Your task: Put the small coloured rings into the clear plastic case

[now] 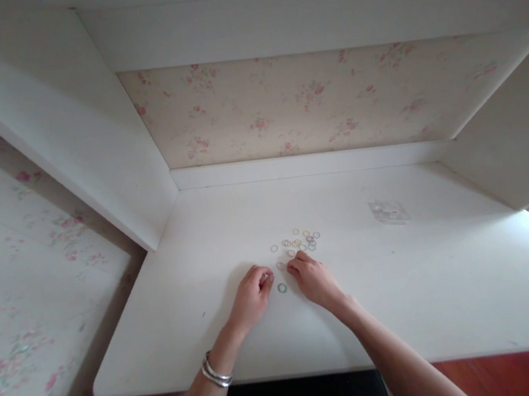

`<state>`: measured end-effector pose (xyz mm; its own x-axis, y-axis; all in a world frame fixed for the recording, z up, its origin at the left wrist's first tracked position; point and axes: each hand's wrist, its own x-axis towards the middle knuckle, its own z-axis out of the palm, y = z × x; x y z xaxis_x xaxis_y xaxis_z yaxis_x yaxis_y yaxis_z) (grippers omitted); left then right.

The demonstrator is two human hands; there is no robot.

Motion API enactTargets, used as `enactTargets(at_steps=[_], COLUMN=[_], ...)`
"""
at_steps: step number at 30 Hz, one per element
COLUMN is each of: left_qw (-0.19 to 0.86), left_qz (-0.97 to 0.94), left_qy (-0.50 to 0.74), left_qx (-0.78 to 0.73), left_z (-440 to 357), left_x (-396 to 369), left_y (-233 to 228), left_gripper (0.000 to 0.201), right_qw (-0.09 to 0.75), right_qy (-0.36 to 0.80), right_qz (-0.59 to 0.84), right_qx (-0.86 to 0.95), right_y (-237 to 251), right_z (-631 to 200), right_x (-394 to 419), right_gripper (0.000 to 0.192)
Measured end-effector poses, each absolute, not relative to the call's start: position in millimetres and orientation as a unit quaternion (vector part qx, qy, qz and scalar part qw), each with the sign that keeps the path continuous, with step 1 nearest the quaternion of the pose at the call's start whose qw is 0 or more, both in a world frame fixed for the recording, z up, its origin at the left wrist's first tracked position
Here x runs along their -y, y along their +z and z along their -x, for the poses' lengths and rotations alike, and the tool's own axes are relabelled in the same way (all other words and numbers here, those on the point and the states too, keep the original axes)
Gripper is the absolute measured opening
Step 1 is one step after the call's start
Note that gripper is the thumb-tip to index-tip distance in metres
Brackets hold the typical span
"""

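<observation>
The left hand [251, 298] is just left of the green ring [282, 287], its fingers curled and thumb and fingertips drawn together; whether anything is pinched between them I cannot tell. The right hand [315, 281] is just right of and slightly beyond the green ring, palm down, fingers bent toward the tabletop [451, 281]; its grip is hidden too, so I cannot tell whether it holds a ring. The two hands are apart, with the green ring lying flat near the gap between them. A silver bangle [216, 372] circles the left wrist, nearer the person than the green ring.

Just beyond the green ring lies a pale ring [280, 265], and farther beyond it another thin ring [274, 248]. Beyond and to the right of the green ring is a loose cluster of rings [302, 242], some overlapping. Well to the right of the green ring, and farther back, lies a clear plastic packet [388, 212]. Farthest beyond the green ring, floral wallpaper [254, 105] shows between white panels [79, 121]
</observation>
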<state>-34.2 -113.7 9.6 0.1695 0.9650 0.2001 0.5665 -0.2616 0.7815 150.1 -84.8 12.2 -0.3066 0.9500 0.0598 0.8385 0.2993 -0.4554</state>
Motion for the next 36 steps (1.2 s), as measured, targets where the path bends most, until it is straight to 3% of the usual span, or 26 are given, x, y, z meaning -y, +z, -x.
enactTargets(at_steps=[12, 22, 29, 36], left_qw=[0.282, 0.254, 0.239, 0.197], left_qz=[-0.718, -0.739, -0.744, -0.781], left_qy=[0.346, 0.331, 0.32, 0.246], left_qx=[-0.534, -0.528, -0.535, -0.539], left_z=[33, 32, 29, 19], left_x=[115, 116, 112, 93], left_y=[9, 10, 10, 13], left_gripper=[0.016, 0.015, 0.016, 0.015], right_qw=[0.217, 0.194, 0.312, 0.33], right_qy=[0.203, 0.221, 0.255, 0.236], right_qz=[0.542, 0.536, 0.568, 0.613], right_qx=[0.786, 0.792, 0.718, 0.678], right_y=[24, 15, 15, 2], right_z=[-168, -167, -194, -216], right_x=[119, 130, 129, 137], right_gripper=[0.029, 0.028, 0.03, 0.031])
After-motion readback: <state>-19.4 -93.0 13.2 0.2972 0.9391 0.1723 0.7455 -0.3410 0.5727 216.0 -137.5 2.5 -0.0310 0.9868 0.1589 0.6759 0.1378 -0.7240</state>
